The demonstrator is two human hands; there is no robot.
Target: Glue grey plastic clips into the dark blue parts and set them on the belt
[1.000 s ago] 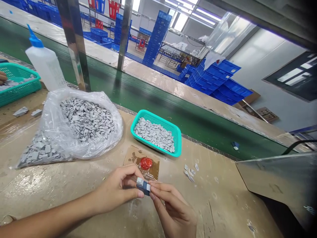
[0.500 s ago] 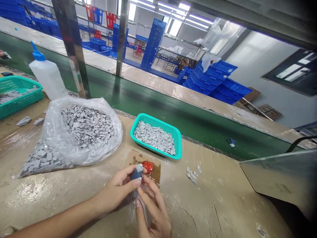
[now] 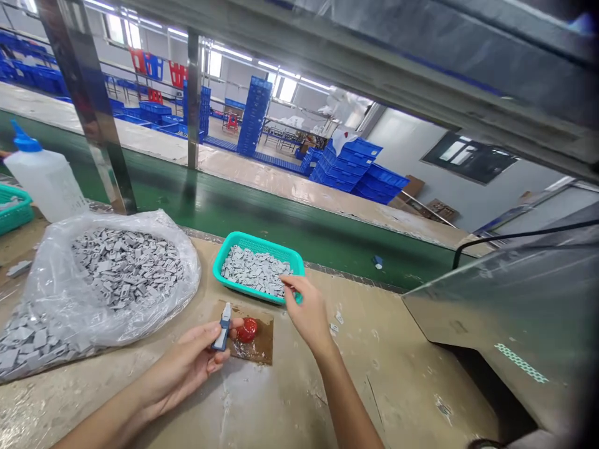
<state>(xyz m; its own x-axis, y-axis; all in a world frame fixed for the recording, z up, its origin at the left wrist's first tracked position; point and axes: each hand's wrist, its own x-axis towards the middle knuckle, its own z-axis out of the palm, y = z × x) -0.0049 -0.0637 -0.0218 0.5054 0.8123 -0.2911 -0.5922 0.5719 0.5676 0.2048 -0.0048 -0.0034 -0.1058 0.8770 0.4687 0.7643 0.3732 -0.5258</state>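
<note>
My left hand (image 3: 185,355) is shut on a small blue-and-grey plastic part (image 3: 223,327), which stands nearly upright between thumb and fingers. The part is just left of a red blob (image 3: 247,329) on a brown cardboard square (image 3: 264,343). My right hand (image 3: 306,312) reaches over the near rim of a teal plastic basket (image 3: 262,240), its fingertips at the grey pieces (image 3: 255,271) heaped inside. Nothing shows in its fingers. A clear plastic bag (image 3: 56,249) full of similar grey pieces (image 3: 126,268) lies to the left.
A white glue bottle with a blue cap (image 3: 44,178) and a second teal basket (image 3: 14,212) stand at the left. Small grey bits (image 3: 334,327) lie on the bench. A green conveyor belt (image 3: 281,234) runs behind, and a metal panel (image 3: 496,312) stands at the right.
My right hand has let go of the part and moved forward to the basket. My left hand alone holds it, now upright. The view has tilted and drawn back.
</note>
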